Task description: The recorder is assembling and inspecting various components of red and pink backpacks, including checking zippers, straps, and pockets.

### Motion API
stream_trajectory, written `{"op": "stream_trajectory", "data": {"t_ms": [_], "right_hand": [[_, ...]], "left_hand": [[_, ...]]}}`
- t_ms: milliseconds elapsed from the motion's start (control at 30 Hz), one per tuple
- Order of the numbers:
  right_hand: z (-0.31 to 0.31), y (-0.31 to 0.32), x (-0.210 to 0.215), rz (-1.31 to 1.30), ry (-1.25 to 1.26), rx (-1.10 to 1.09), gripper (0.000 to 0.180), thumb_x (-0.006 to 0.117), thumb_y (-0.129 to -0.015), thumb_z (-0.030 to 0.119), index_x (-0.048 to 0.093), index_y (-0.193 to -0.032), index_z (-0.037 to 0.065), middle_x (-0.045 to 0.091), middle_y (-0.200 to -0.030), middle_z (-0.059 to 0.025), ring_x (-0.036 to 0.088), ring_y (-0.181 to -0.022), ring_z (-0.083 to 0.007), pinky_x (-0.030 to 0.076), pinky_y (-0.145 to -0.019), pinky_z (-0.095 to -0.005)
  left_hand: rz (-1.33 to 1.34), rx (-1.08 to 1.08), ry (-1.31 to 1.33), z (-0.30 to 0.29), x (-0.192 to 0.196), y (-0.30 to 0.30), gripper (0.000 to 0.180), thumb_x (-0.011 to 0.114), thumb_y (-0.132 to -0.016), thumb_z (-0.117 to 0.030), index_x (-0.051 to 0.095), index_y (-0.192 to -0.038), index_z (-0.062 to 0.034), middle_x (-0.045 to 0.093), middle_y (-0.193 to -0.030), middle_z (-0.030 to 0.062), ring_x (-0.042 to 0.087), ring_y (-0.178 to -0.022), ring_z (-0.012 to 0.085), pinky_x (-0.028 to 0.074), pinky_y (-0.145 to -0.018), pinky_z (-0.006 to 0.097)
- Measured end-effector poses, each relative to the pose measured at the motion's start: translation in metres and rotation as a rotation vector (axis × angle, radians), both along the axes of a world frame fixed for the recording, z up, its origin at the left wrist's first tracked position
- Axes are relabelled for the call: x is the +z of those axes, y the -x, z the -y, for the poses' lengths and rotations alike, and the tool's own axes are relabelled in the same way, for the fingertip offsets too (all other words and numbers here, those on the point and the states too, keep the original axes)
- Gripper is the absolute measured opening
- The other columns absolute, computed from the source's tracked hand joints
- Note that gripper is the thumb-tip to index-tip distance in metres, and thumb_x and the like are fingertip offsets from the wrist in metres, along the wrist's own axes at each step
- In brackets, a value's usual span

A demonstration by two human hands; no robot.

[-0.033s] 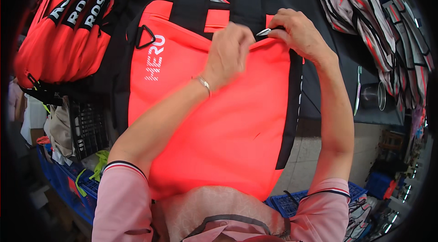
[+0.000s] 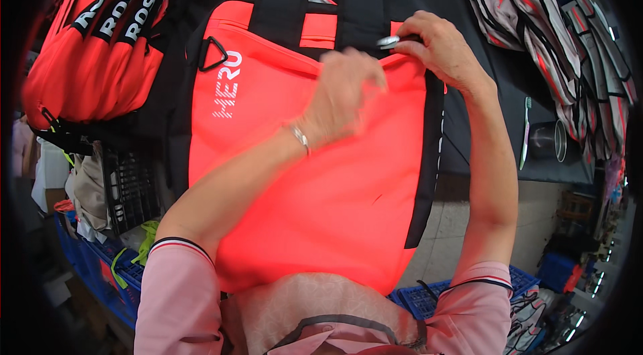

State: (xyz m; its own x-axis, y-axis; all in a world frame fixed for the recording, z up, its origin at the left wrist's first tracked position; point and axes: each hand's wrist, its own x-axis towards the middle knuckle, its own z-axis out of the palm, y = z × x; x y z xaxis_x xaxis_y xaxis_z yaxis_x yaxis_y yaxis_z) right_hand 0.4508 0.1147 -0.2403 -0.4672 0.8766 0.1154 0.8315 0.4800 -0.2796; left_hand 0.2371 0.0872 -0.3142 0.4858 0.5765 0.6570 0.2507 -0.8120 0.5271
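Observation:
A bright red-orange backpack [image 2: 315,181] with black sides lies flat in front of me, its black straps [image 2: 362,0] running away over the far edge. At its far right corner my right hand [image 2: 442,47] is closed around small metal thread snips [image 2: 388,42]. The blades point left, over a black strap. Blurred by motion, my left hand [image 2: 345,90] is above the upper middle of the bag, just below the seam at its far edge. Its fingers are smeared, so whether it holds anything is not visible. A black triangular ring [image 2: 214,53] sits at the bag's upper left.
More red-and-black bags [image 2: 100,67] are stacked on the left. Grey-and-black bag pieces [image 2: 529,27] hang in a pile at the right. A toothbrush [image 2: 526,130] and a clear cup [image 2: 559,140] are on the black tabletop [image 2: 492,147]. Below left stands a black crate [image 2: 127,184].
My left hand has moved slightly right and nearer to me. The snips in my right hand have turned a little; my right arm has barely moved.

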Motion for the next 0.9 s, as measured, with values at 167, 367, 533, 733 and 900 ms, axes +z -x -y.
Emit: {"op": "stream_trajectory", "data": {"t_ms": [167,367,533,733,900], "right_hand": [[-0.009,0.025,-0.014,-0.604,-0.138,-0.496,0.033,0.078,-0.08,0.026,0.068,-0.1,0.002,0.066,-0.087,-0.0081,0.065,-0.082,-0.0204,0.051,-0.076,-0.0319],[-0.003,0.072,-0.045,-0.822,-0.124,-0.723,0.026,0.076,-0.082,0.017,0.067,-0.099,0.001,0.064,-0.075,-0.0059,0.061,-0.069,-0.0146,0.05,-0.068,-0.0297],[0.002,0.066,-0.047,-0.959,-0.124,-0.672,0.018,0.076,-0.082,0.009,0.066,-0.095,0.001,0.061,-0.071,-0.0011,0.055,-0.062,-0.0084,0.048,-0.061,-0.0232],[0.007,0.07,-0.045,-0.984,-0.112,-0.657,0.016,0.076,-0.083,0.011,0.067,-0.092,0.001,0.061,-0.071,-0.0001,0.055,-0.063,-0.0073,0.049,-0.062,-0.0225],[0.004,0.068,-0.048,-0.936,-0.092,-0.684,0.017,0.076,-0.083,0.013,0.067,-0.091,0.001,0.062,-0.071,-0.0011,0.057,-0.065,-0.0086,0.049,-0.062,-0.0241]], "left_hand": [[-0.033,-0.762,-0.096,0.094,-0.019,-0.015,0.021,0.067,-0.084,-0.021,0.06,-0.074,-0.0051,0.061,-0.086,0.0115,0.062,-0.091,0.0267,0.053,-0.079,0.036],[-0.2,-0.402,0.006,0.067,0.02,0.01,0.017,0.068,-0.087,-0.02,0.062,-0.088,-0.0047,0.064,-0.1,0.0123,0.065,-0.091,0.0273,0.055,-0.078,0.037],[-0.446,0.434,-0.406,-0.025,0.032,0.058,0.024,0.061,-0.093,-0.025,0.069,-0.093,-0.0025,0.066,-0.1,0.0087,0.064,-0.094,0.0282,0.046,-0.097,0.042],[-0.524,0.29,0.102,0.002,0.026,0.073,0.016,0.066,-0.09,-0.014,0.068,-0.084,0.0001,0.067,-0.088,0.0091,0.065,-0.083,0.0257,0.052,-0.073,0.036],[-0.343,0.342,0.269,-0.023,0.03,0.054,0.012,0.069,-0.087,-0.013,0.071,-0.092,-0.003,0.067,-0.097,0.0096,0.067,-0.082,0.0264,0.054,-0.07,0.033]]}}
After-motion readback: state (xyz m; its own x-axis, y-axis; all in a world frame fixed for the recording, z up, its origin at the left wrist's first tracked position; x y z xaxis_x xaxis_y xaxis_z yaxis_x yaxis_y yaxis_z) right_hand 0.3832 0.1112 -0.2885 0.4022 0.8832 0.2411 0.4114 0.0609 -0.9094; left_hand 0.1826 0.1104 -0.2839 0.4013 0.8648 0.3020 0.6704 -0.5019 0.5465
